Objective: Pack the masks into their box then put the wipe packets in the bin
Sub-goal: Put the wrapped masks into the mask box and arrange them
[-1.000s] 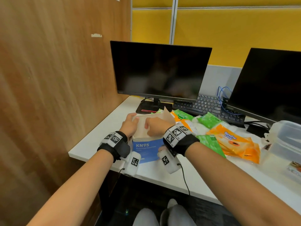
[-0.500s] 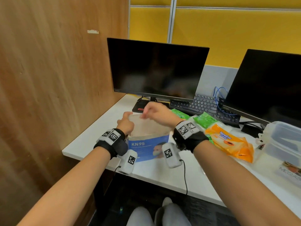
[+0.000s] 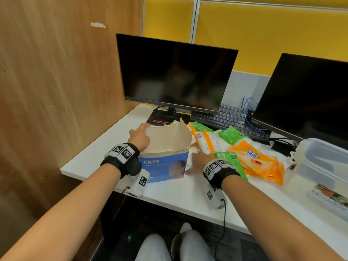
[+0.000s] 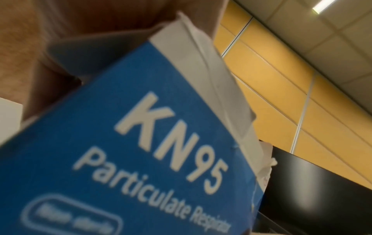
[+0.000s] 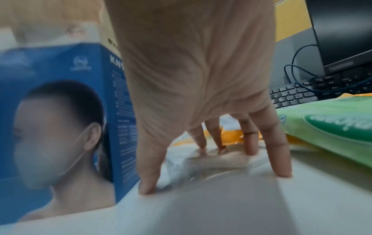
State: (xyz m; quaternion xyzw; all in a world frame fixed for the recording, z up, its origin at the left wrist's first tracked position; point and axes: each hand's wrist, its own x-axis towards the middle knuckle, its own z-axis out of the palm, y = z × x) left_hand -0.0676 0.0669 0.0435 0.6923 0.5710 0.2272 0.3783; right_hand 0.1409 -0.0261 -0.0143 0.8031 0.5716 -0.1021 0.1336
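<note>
The blue KN95 mask box [image 3: 163, 166] stands on the white desk [image 3: 169, 200] with its top flaps up and open. My left hand [image 3: 140, 137] grips the box's left flap, thumb over its edge; the left wrist view is filled by the box front [image 4: 141, 159]. My right hand [image 3: 195, 161] lies just right of the box, spread fingertips [image 5: 281, 171] pressing a clear-wrapped mask [image 5: 211, 163] against the desk. Orange wipe packets [image 3: 256, 161] and green wipe packets [image 3: 231, 136] lie in a heap further right. A clear plastic bin [image 3: 323, 162] stands at the far right.
Two dark monitors [image 3: 175, 76] and a black keyboard [image 3: 231, 119] with a blue cable line the back of the desk. A wooden partition [image 3: 56, 81] closes off the left side. The desk's front edge runs just under my wrists.
My right hand has left the top of the box and come down to the right onto the wrapped mask on the desk. The box flaps now stand open. The left hand stays on the box.
</note>
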